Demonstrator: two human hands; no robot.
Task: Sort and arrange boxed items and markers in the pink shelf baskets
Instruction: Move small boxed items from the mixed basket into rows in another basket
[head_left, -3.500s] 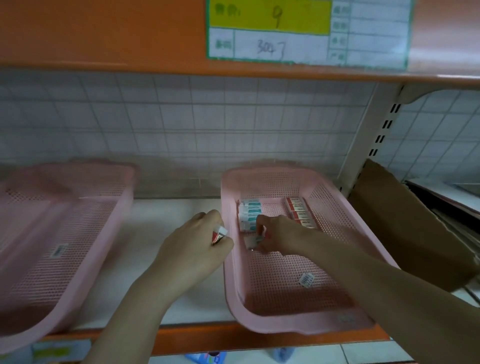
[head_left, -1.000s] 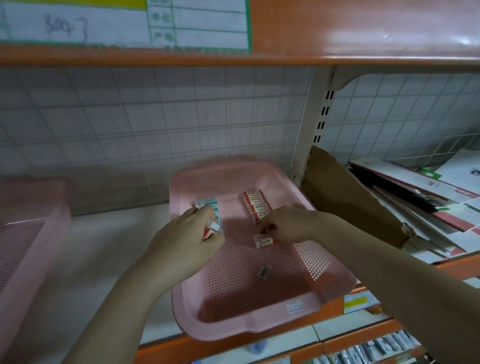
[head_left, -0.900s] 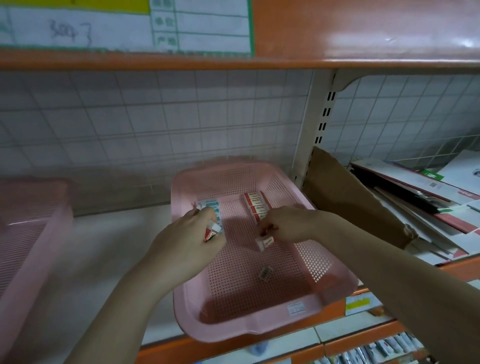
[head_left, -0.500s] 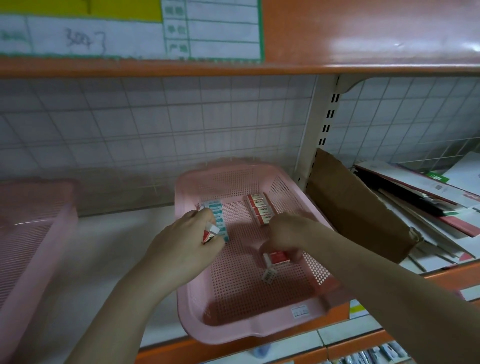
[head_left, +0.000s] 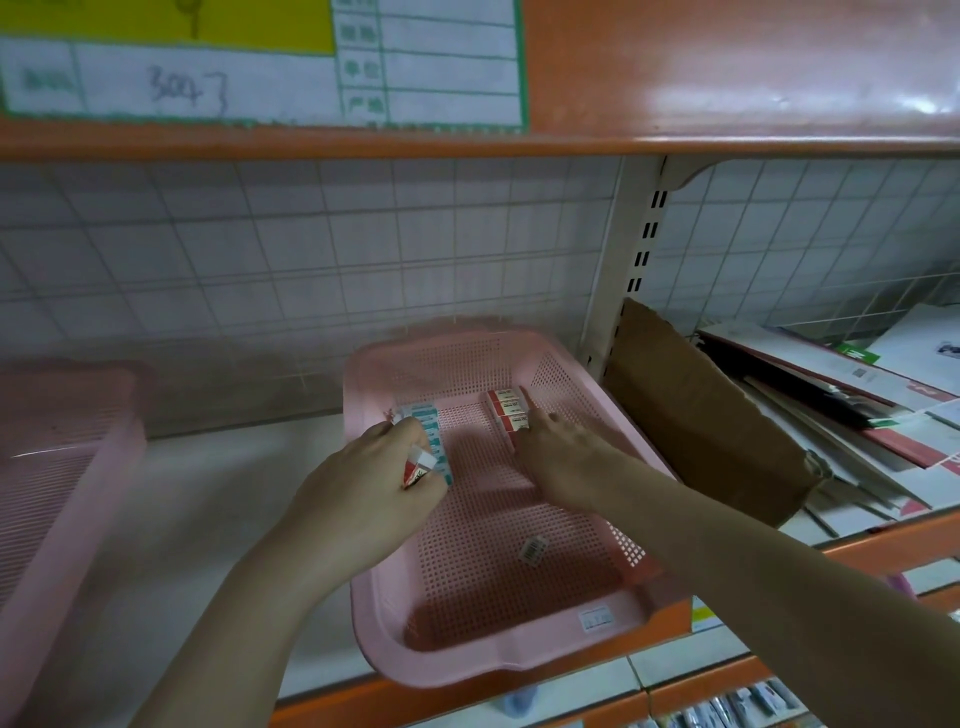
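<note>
Two rows lie at the back of the perforated pink plastic basket (head_left: 498, 654): teal-and-white boxes (head_left: 427, 422) left, red-and-white boxes (head_left: 510, 409) right. The right hand (head_left: 558, 457), fingers extended, presses the red row. The left hand (head_left: 363, 488) grips one small red-and-white box (head_left: 418, 463), not yet placed. No markers are visible.

There is just one camera, and it sits on the person's head. It looks forward and down at a shelf (head_left: 171, 499), from close by. Both arms reach away from the camera into the middle of the picture. A pink basket (head_left: 483, 654) lies under the hands, and the wall of tiles (head_left: 311, 249) stands behind them.
</note>
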